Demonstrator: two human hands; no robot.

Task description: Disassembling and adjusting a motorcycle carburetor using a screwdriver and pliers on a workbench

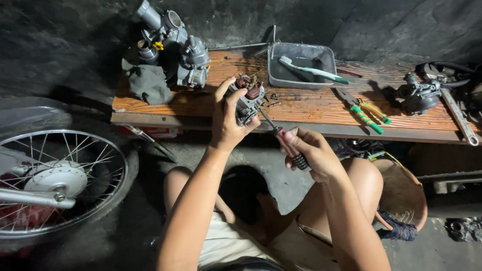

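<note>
My left hand [227, 120] grips a small metal carburetor [246, 99] with brown and brass parts on top, held just above the front edge of a low wooden plank [311, 105]. My right hand [309, 153] is closed around the red and black handle of a screwdriver [287, 144]. Its shaft points up and left, with the tip at the carburetor's lower side. A few small screws [273, 103] lie on the plank right beside the carburetor.
On the plank stand a larger carburetor assembly [175, 45], a dark rag [148, 83], a grey tray [301, 65] with a toothbrush, green-handled pliers [364, 113], another metal part [419, 95] and a wrench [459, 118]. A spoked wheel [55, 180] stands left.
</note>
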